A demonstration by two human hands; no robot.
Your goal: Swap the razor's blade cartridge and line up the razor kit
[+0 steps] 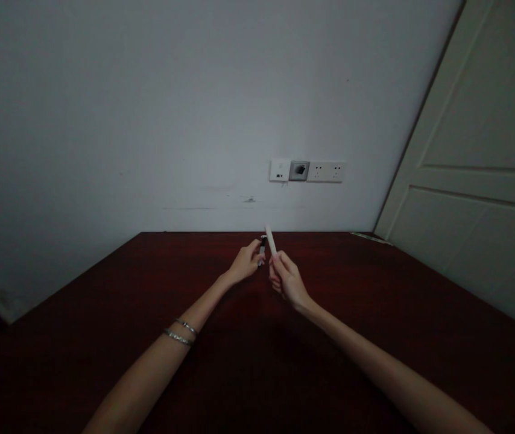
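Out over the middle of the dark red table (185, 259), my right hand (288, 280) grips a white candle (271, 241) by its lower end. The candle points up and leans a little to the left. Close beside it, my left hand (246, 263) is closed around a slim lighter (262, 248), pale in the body and dark near the top. The lighter's top is near the candle's upper part; I cannot tell whether they touch. No flame shows. Two silver bracelets (180, 335) circle my left forearm.
A pale wall (194, 120) rises behind the table's far edge, with a row of sockets and switches (307, 171) on it. A white panelled door (474, 199) stands along the right side. A thin flat strip (370, 238) lies at the far right corner.
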